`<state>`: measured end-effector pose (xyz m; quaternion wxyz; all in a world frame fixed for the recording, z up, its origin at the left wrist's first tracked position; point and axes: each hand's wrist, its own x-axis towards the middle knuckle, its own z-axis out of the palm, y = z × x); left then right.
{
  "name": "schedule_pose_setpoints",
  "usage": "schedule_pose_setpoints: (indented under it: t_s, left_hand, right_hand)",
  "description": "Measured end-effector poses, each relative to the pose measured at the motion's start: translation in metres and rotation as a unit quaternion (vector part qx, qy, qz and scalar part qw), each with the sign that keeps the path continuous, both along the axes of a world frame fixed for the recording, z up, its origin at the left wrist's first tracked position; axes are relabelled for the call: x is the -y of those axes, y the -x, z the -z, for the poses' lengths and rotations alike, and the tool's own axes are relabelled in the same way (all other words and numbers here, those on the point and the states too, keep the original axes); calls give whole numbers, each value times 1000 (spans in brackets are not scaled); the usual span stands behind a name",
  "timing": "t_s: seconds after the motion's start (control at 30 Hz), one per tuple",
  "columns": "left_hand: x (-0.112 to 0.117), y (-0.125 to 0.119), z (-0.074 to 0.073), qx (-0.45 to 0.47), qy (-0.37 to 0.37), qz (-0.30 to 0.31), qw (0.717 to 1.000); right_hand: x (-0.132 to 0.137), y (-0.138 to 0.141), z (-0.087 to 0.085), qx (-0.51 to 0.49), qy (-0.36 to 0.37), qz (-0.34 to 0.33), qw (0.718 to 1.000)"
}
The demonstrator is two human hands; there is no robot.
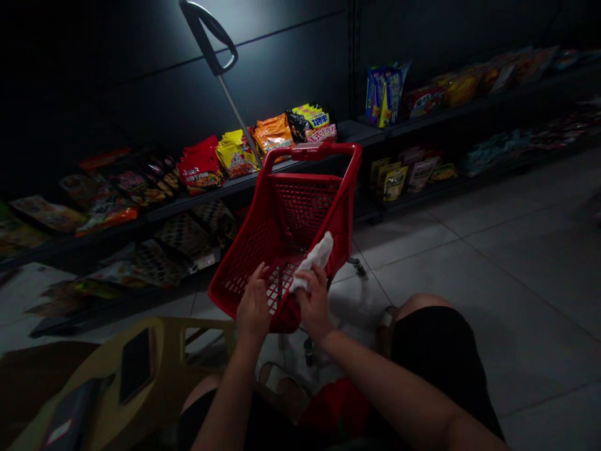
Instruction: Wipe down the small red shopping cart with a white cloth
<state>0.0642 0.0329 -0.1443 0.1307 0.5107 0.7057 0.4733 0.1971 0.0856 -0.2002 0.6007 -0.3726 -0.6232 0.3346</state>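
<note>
A red plastic mesh shopping basket on wheels (300,219) stands in front of me, with a long metal pull handle with a black grip (209,37) rising behind it. My right hand (313,302) is shut on a white cloth (313,263), pressing it against the near part of the basket's wall. My left hand (253,307) rests on the mesh at the basket's near left side, fingers apart and holding nothing. The two hands are close together, and the basket's near bottom corner is partly hidden behind them.
Low dark shelves (235,185) of colourful snack packets (237,153) run behind the basket. A black phone (136,364) lies on an olive plastic stool (201,332) at lower left. My knees and black shorts (432,351) sit at lower right, above a grey tiled floor (483,275).
</note>
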Motion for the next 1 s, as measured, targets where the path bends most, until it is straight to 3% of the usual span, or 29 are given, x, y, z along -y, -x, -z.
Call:
schedule_pose_setpoints:
  t_s: [0.1,0.17,0.23,0.33,0.43,0.5,0.57,0.63,0.73,0.8,0.9,1.0]
  left_hand:
    - [1,5,6,128,-102,-11,987]
    - [2,9,8,165,-124,-8,978]
    - [3,11,9,178,-132,3,975]
    - [5,12,9,152,-126,8,980]
    - [9,8,4,117,-108,7,987]
    - [11,4,-1,102,-93,11,990]
    - [13,2,-5,95,-85,10,992]
    - [13,2,-6,107,-90,-1,990]
    - [14,8,-3,144,-99,-17,984]
    - [16,14,-1,140,-87,-13,986]
    - [19,19,-2,32,-23,7,999]
    - [19,18,-6,-85,66,19,994]
  right_hand:
    - [44,-8,22,123,-149,-86,977]
    - [45,-14,23,180,-233,-86,952]
    - [20,-21,11,231,-283,-93,926]
    - [-50,-36,-21,314,-321,-146,881]
    - [-111,-53,-51,358,-317,-137,868]
    - [-122,-57,-63,373,-292,-109,874]
    - [-103,-51,-67,378,-273,-104,878]
    - [-62,-35,-65,378,-288,-151,867]
    - [-2,-9,-55,364,-363,-264,816]
    - [7,-2,-54,373,-416,-301,773]
    - [-38,-17,-67,399,-461,-317,726]
    - [-118,-52,-91,433,-440,-286,733]
